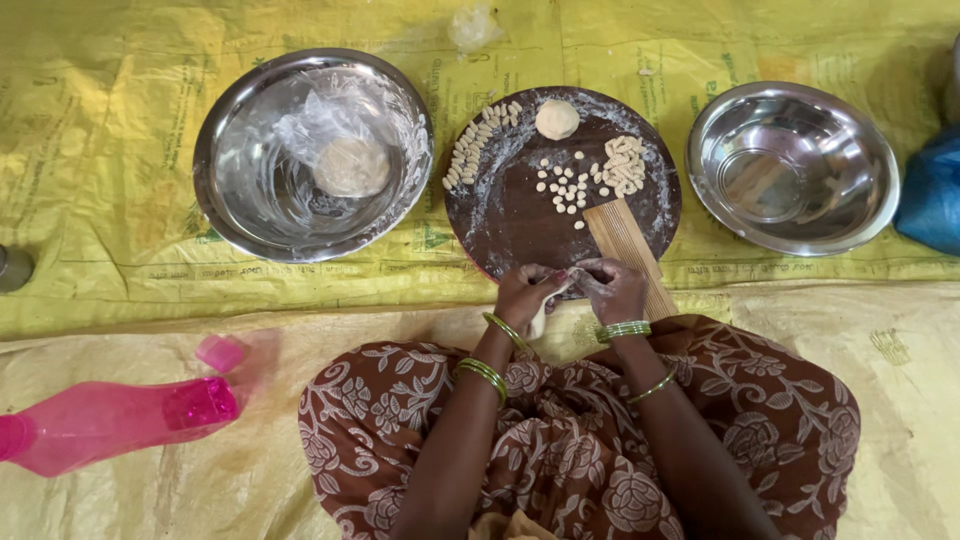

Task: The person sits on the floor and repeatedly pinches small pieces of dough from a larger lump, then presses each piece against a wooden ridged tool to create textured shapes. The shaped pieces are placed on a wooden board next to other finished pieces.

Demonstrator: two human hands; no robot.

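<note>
My left hand and my right hand meet just below a round dark wooden board, both pinching a strip of pale dough between them. A ridged wooden paddle leans from the board toward my right hand. On the floured board lie a dough ball, a curved row of shaped dough pieces, a heap of shaped pieces and several small dough bits. Green bangles circle both wrists.
A steel bowl at the left holds a dough lump under clear plastic. An empty steel bowl sits at the right beside a blue object. A pink bottle and its cap lie on the yellow sheet.
</note>
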